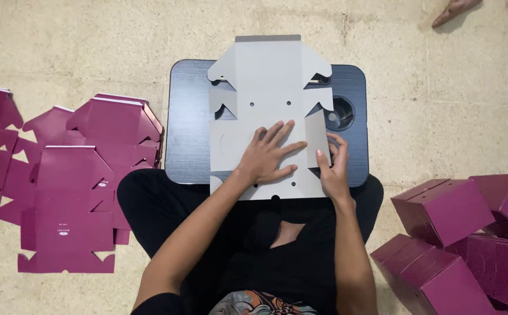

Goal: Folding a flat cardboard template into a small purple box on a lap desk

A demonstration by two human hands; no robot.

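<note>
I sit cross-legged on the floor (90, 35) with a small dark bench (187, 122) across my lap. A flat grey cardboard box blank (262, 81), die-cut with notches and small holes, lies on the bench grey side up, its near edge hanging over toward my legs and its far flap reaching past the bench's far edge.

My left hand (265, 156) lies flat on the middle of the blank, fingers spread and pointing away to the right, pressing the sheet down; it grips nothing. My right hand (334, 169) is at the blank's right edge, where it has hold of a side flap (317, 139) that stands lifted from the sheet; the grip is a light pinch, thumb on the inner face and fingers behind, closed on the flap's lower end.

A round recess (341, 112) in the bench shows just right of the lifted flap.

On the floor to my left lies a loose stack of flat magenta blanks (67, 192), coloured side up, overlapping one another. To my right, near my knee, sit several folded magenta boxes (458, 233), tumbled together. At the top right corner, another person's bare foot (455, 9) touches the floor, well apart from my work.
</note>
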